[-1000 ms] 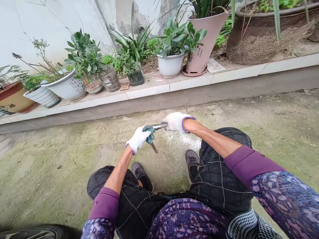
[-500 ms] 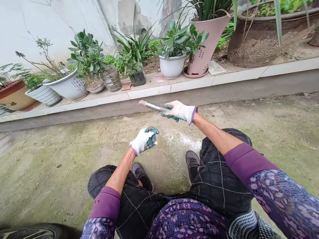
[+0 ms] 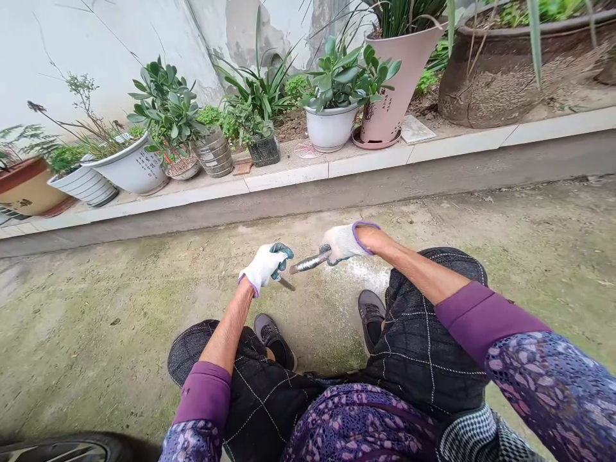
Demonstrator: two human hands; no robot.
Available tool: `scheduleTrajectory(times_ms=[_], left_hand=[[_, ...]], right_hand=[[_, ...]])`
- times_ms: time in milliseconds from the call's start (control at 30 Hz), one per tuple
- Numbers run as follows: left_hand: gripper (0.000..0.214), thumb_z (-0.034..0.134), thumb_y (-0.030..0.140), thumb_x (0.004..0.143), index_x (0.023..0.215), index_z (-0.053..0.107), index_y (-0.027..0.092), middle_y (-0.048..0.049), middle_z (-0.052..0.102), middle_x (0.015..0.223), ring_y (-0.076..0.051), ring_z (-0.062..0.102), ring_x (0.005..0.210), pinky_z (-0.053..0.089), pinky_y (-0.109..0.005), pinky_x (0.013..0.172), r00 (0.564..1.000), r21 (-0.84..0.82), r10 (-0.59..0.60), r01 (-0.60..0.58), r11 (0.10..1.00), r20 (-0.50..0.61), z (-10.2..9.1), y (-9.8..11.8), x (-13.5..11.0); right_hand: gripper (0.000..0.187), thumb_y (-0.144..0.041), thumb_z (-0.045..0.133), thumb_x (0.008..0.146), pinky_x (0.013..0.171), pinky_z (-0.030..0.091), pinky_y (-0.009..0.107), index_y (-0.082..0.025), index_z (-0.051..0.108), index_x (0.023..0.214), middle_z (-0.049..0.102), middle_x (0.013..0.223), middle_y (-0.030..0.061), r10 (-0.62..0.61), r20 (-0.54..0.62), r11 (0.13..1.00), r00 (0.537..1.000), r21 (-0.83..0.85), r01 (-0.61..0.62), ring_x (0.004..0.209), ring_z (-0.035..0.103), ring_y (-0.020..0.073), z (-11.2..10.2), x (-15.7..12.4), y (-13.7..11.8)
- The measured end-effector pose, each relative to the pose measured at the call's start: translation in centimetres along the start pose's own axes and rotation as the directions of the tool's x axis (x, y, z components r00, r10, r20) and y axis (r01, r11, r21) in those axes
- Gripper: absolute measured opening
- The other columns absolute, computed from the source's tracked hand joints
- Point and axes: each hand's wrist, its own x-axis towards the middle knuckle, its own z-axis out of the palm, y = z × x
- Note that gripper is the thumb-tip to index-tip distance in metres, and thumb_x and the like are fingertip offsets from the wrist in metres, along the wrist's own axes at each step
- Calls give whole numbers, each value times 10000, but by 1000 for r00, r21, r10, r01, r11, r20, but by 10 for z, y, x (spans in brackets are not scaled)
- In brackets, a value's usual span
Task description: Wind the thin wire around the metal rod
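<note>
Both hands wear white knit gloves with dark green coated palms and purple cuffs. My right hand (image 3: 342, 242) is closed round a stick wound with shiny silver wire (image 3: 311, 262), which points left and slightly down. A short brown stick (image 3: 287, 283) pokes out below the curled fingers of my left hand (image 3: 266, 264). The tip of the wound stick is just right of my left hand, apart from it. Whether a strand runs between the hands cannot be made out now.
A low tiled ledge (image 3: 289, 179) carries several potted plants, among them a white pot (image 3: 331, 128) and a tall pink pot (image 3: 392, 83). White powder (image 3: 368, 274) lies on the concrete floor (image 3: 120, 308) near my shoes. A tyre (image 3: 96, 443) shows at lower left.
My right hand has come down and turned, so the wound stick now tilts down to the left. My left hand has shifted slightly left, showing more of its stick.
</note>
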Motion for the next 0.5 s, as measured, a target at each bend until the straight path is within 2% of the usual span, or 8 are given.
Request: scheduleTrajectory(times_ms=[67,133,233,367,500], left_hand=[[99,623,238,773,815,677,167,51,541,516,-69,398,359,304,-189,348,999,24,-13,12,1000,44,5,-1,-2],[94,644,251,786,828,670,171,55,552,515,-58,384,333,302,-185,341,996,33,-31,29,999,84,10,0,-4],[125,652,277,816,868,669,164,51,577,525,-54,389,310,311,-187,333,995,-15,-17,18,1000,103,13,3,-6],[161,626,268,834,917,667,136,36,599,540,-73,451,326,356,-199,347,993,-143,71,-57,988,97,9,6,-6],[276,657,321,825,1003,680,112,26,624,573,-83,508,366,449,-224,410,981,-235,149,-117,965,125,6,9,-8]], right_hand=[[99,-226,772,621,490,345,276,-197,679,642,513,453,20,9,-40,980,999,-197,-17,497,521,160,1,5,0],[94,-288,742,666,527,372,303,-210,705,701,560,500,45,17,-78,948,997,-315,-41,553,574,204,0,8,-3],[208,-345,701,703,567,399,316,-230,756,867,667,649,72,14,-116,940,993,-338,-52,644,633,241,-4,10,-8],[368,-372,625,765,607,408,319,-235,757,1081,746,874,93,-39,-148,917,988,-397,-23,757,670,255,-10,9,-11],[392,-389,590,810,617,408,301,-253,743,1144,757,944,76,-46,-189,912,981,-408,-35,808,679,243,-13,9,-13]])
